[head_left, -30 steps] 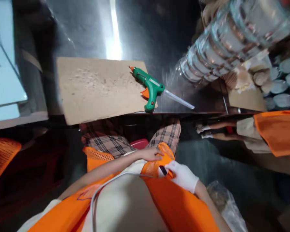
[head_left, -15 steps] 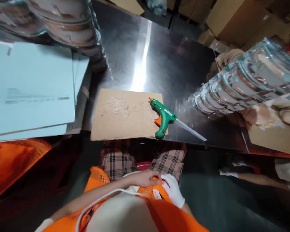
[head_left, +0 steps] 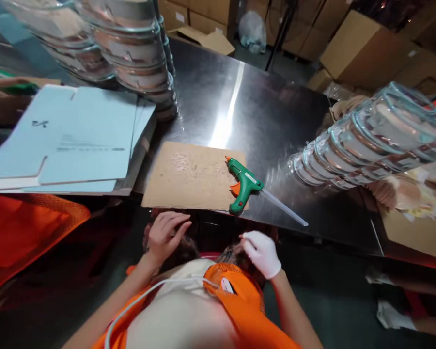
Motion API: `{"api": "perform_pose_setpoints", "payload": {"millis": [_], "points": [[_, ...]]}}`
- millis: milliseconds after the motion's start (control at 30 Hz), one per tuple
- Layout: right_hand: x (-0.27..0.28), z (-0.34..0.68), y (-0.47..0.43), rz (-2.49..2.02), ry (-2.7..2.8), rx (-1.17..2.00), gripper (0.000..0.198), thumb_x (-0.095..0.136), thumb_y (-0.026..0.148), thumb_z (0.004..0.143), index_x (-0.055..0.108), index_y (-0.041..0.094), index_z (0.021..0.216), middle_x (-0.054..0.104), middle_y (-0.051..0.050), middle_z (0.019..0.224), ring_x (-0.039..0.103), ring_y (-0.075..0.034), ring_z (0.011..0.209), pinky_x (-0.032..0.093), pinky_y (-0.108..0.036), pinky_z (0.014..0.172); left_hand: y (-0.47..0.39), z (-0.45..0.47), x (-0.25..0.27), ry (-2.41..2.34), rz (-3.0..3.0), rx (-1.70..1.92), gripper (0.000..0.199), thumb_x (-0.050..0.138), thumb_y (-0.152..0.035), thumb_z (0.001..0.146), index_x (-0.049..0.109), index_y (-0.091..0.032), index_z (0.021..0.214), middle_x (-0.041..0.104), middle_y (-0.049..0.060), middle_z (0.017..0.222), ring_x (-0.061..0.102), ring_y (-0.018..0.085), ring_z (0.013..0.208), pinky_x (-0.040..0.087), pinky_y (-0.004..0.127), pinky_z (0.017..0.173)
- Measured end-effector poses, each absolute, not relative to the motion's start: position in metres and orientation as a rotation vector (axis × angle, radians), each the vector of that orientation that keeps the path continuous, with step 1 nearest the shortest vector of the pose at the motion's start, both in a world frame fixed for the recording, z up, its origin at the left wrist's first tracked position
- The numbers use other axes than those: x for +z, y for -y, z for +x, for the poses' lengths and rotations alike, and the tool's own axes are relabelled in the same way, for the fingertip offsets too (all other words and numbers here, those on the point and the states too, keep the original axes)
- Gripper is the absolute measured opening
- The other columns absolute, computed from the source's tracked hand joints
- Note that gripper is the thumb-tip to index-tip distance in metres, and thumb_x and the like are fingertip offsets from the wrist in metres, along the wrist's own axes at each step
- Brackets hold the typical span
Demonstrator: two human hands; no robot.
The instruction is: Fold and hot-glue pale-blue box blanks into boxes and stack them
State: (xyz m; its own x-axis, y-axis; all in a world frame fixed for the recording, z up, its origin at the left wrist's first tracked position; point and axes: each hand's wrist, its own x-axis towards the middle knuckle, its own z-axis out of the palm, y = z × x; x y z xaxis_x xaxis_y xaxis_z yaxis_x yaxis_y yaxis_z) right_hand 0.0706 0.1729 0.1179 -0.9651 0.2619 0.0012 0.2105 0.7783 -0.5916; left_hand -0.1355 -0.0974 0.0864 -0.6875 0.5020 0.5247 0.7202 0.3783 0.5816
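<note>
My left hand [head_left: 167, 235], bare, is raised over my lap just short of the table edge. Its fingers are apart and hold nothing. To the right, my right hand [head_left: 260, 253] wears a white glove with bare fingertips; its fingers are loosely bent and nothing shows in them. Both hands are nearest to a green glue gun [head_left: 245, 183], which lies on its side with its orange nozzle pointing up and left. A clear glue stick [head_left: 285, 208] sticks out of its back. Under the gun lies a cardboard sheet [head_left: 192, 179] with dried glue marks.
Blue-white printed card sheets [head_left: 83, 140] are stacked at left, with stacked clear round containers [head_left: 138, 53] behind. More wrapped containers [head_left: 366, 135] lean at right, by shell-like pieces [head_left: 396, 191]. Another person's hand [head_left: 3, 97] shows at far left. A white cable [head_left: 145, 293] crosses my body.
My hands have parted from my lap and risen toward the table edge, the left one moving left. The view has shifted, and another person's hand now shows at far left.
</note>
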Motion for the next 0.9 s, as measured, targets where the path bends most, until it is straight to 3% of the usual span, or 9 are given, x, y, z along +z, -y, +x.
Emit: {"api": "perform_pose_setpoints", "payload": {"millis": [100, 200, 267, 400, 467, 567, 733, 900], "points": [[0.142, 0.052, -0.185, -0.655, 2.521, 0.842, 0.038, 0.048, 0.042, 0.108, 0.076, 0.021, 0.095, 0.079, -0.008, 0.09, 0.073, -0.021, 0.08, 0.056, -0.032, 0.081, 0.095, -0.146, 0.083, 2.352, -1.097, -0.868, 0.024, 0.072, -0.033, 0.099, 0.076, -0.032, 0.122, 0.081, 0.009, 0.119, 0.069, 0.03, 0.111, 0.051, 0.052, 0.104], [0.167, 0.018, -0.183, -0.834, 2.51, 0.716, 0.036, 0.05, 0.047, 0.107, 0.075, 0.022, 0.109, 0.082, -0.008, 0.105, 0.076, -0.021, 0.086, 0.056, -0.031, 0.084, 0.087, -0.164, 0.07, 2.27, -1.128, -0.711, 0.036, 0.074, -0.03, 0.098, 0.073, -0.037, 0.133, 0.076, 0.008, 0.132, 0.064, 0.031, 0.123, 0.045, 0.053, 0.111], [0.182, -0.011, -0.177, -1.046, 2.65, 0.657, 0.04, 0.051, 0.053, 0.106, 0.07, 0.024, 0.126, 0.081, -0.009, 0.114, 0.078, -0.024, 0.096, 0.056, -0.034, 0.088, 0.082, -0.176, 0.059, 2.152, -1.165, -0.723, 0.033, 0.073, -0.026, 0.098, 0.075, -0.038, 0.129, 0.076, 0.007, 0.129, 0.064, 0.028, 0.12, 0.045, 0.046, 0.108], [0.199, -0.058, -0.167, -1.468, 2.846, 0.646, 0.075, 0.054, 0.073, 0.098, 0.049, 0.018, 0.149, 0.08, -0.018, 0.113, 0.079, -0.036, 0.106, 0.056, -0.045, 0.093, 0.076, -0.19, 0.045, 2.01, -1.26, -0.818, 0.023, 0.075, -0.021, 0.097, 0.081, -0.036, 0.114, 0.076, 0.005, 0.115, 0.066, 0.023, 0.106, 0.047, 0.039, 0.099], [0.202, -0.07, -0.166, -1.526, 2.868, 0.672, 0.085, 0.061, 0.067, 0.095, 0.036, 0.015, 0.158, 0.079, -0.02, 0.115, 0.078, -0.037, 0.111, 0.055, -0.047, 0.096, 0.074, -0.192, 0.045, 2.013, -1.272, -0.854, 0.02, 0.076, -0.022, 0.096, 0.082, -0.035, 0.11, 0.077, 0.005, 0.112, 0.067, 0.023, 0.104, 0.047, 0.039, 0.098], [0.202, -0.072, -0.169, -1.542, 2.848, 0.734, 0.085, 0.061, 0.047, 0.095, 0.023, 0.015, 0.164, 0.078, -0.019, 0.117, 0.078, -0.036, 0.112, 0.054, -0.046, 0.096, 0.071, -0.192, 0.052, 2.039, -1.341, -0.922, 0.016, 0.074, -0.022, 0.097, 0.08, -0.032, 0.108, 0.081, 0.002, 0.107, 0.068, 0.023, 0.109, 0.046, 0.041, 0.101], [0.196, -0.047, -0.19, -1.645, 2.686, 0.8, 0.076, 0.06, 0.041, 0.093, 0.03, 0.018, 0.159, 0.08, -0.012, 0.106, 0.078, -0.035, 0.106, 0.053, -0.04, 0.089, 0.052, -0.183, 0.072, 2.003, -1.472, -1.048, 0.014, 0.07, -0.018, 0.101, 0.074, -0.028, 0.111, 0.083, -0.001, 0.098, 0.071, 0.021, 0.102, 0.04, 0.045, 0.106], [0.185, 0.001, -0.209, -1.649, 2.575, 0.772, 0.071, 0.06, 0.037, 0.092, 0.036, 0.019, 0.156, 0.078, -0.007, 0.097, 0.078, -0.029, 0.092, 0.048, -0.032, 0.076, 0.027, -0.15, 0.075, 1.907, -1.578, -1.134, 0.013, 0.063, -0.014, 0.103, 0.07, -0.023, 0.111, 0.082, 0.001, 0.094, 0.07, 0.018, 0.091, 0.05, 0.039, 0.098]]}}
